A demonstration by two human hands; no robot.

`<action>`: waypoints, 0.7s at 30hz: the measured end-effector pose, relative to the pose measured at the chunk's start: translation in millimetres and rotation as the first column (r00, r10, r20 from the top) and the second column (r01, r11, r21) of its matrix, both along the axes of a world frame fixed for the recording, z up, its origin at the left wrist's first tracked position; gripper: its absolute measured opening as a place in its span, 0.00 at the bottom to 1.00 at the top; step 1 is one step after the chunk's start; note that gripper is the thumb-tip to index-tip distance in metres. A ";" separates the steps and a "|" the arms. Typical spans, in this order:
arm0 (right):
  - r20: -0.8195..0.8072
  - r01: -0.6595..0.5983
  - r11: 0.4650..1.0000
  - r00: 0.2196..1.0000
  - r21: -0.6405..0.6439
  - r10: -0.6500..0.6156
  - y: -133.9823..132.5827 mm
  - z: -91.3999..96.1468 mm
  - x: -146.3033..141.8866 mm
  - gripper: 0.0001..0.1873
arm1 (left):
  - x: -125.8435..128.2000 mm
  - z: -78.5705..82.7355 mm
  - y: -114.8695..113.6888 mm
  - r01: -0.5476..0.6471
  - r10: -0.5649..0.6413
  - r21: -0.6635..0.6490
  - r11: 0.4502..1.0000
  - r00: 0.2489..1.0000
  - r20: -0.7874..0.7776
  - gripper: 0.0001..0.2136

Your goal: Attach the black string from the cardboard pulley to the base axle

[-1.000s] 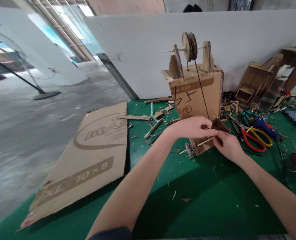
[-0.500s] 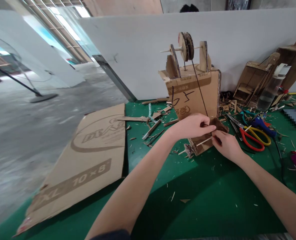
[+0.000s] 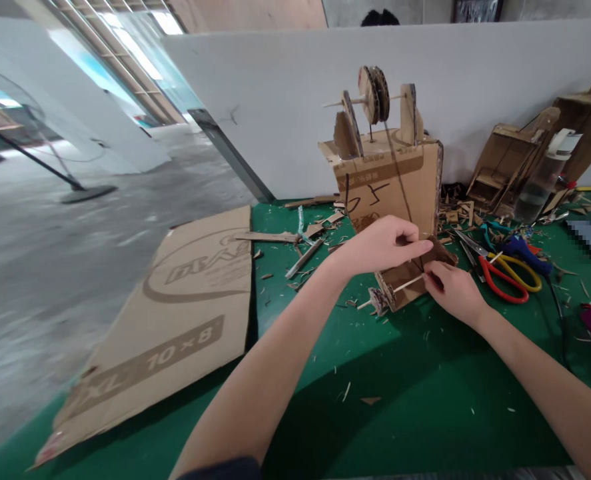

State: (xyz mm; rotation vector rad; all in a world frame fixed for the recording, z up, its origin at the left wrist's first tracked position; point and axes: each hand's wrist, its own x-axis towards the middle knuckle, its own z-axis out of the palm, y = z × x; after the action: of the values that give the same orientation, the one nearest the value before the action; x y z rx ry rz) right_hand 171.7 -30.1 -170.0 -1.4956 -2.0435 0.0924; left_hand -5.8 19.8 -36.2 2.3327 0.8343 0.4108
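At the foot of the cardboard tower [image 3: 390, 193] on the green desk [image 3: 425, 400], a thin wooden stick [image 3: 408, 285] lies slanted. Its wheel-tipped end points near-left, and its far-right end is clamped in the right hand [image 3: 452, 293] grip. Just above, the left hand [image 3: 382, 245] grip is pinched together on the dark cord [image 3: 400, 173].

Flat cardboard sheet [image 3: 175, 313], left on desk [image 3: 400, 400]: brown band near lower edge reads "10×8"; letters ahead of it look like "XL", first part cut off. Large oval logo above with bold characters, too blurred to read.

Upright cardboard box [image 3: 390, 193]: black marker scrawl on front, reads about "75". Printed brown band across top, small print illegible. Round brown print below, partly behind left hand [image 3: 380, 243], unreadable.
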 end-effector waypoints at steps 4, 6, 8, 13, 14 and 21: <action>0.002 -0.011 1.000 1.000 -0.009 0.011 -0.2 0.4 0.2 0.07 | -0.4 1.5 -3.5 -0.055 0.065 0.167 0.984 0.996 -0.058 0.21; 0.011 -0.010 1.000 1.000 -0.015 0.010 -0.5 1.2 0.1 0.08 | -0.2 3.7 -5.9 -0.090 0.116 0.296 0.951 0.990 -0.075 0.21; 0.014 -0.008 1.000 1.000 -0.019 0.009 -0.9 1.9 0.3 0.08 | -2.8 8.9 -7.6 -0.085 0.135 0.336 0.938 0.983 -0.127 0.22; 0.014 -0.006 1.000 1.000 -0.023 0.006 -1.5 1.8 1.0 0.08 | -18.1 20.2 -1.0 0.050 -0.063 -0.100 0.994 0.989 -0.134 0.21; 0.018 0.000 1.000 1.000 -0.022 0.000 -1.7 1.7 1.0 0.08 | -19.7 19.5 1.3 0.061 -0.068 -0.155 0.986 0.997 -0.038 0.20; 0.090 0.045 0.999 0.995 0.006 -0.046 -3.5 4.2 -4.1 0.12 | -3.1 14.4 -9.3 0.120 -0.107 -0.181 0.976 0.991 0.076 0.18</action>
State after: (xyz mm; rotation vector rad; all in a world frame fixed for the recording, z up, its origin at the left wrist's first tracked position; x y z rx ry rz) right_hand 167.6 -33.6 -165.8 -1.5686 -2.0771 0.0032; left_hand -8.9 10.4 -21.8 2.1701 0.6739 0.3445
